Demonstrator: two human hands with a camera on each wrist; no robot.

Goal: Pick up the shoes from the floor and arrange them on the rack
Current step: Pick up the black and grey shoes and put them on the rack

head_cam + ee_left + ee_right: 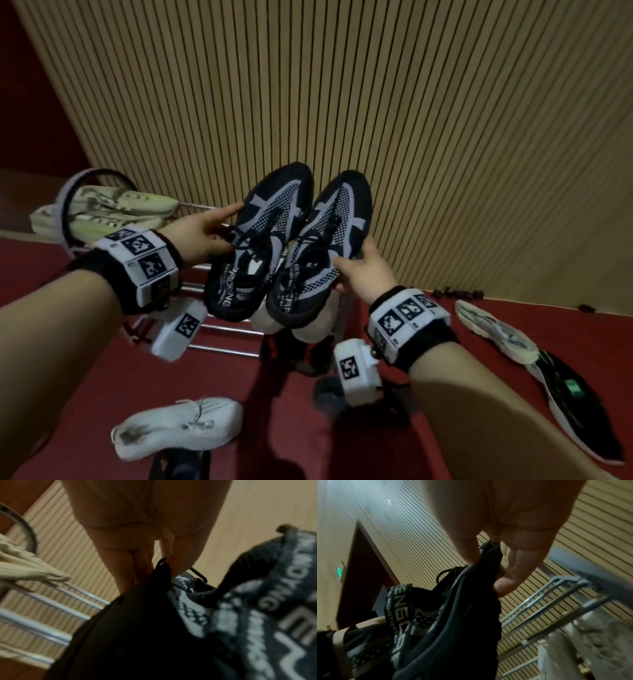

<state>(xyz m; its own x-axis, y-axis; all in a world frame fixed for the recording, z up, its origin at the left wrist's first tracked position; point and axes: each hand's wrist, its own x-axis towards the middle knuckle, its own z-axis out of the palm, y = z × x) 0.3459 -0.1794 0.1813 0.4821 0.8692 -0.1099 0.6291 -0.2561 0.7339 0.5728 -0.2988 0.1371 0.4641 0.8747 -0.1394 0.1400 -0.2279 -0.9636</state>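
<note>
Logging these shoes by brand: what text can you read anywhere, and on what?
"MOVING": collar band of the left black shoe, held by the left hand.
"ENG": collar band of the right black shoe, held by the right hand; remainder blurred.
Green wall sign: unreadable.

Two black-and-grey mesh shoes [287,240] — side by side, toes up — above the metal rack [219,329].

Knit-mesh matt shoes [287,240] — glossy metal rack [222,329] (ribbed wood wall [376,102]).

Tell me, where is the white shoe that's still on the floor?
In the head view the white shoe lies on the red floor at lower left, below the left hand and in front of the rack.
</note>
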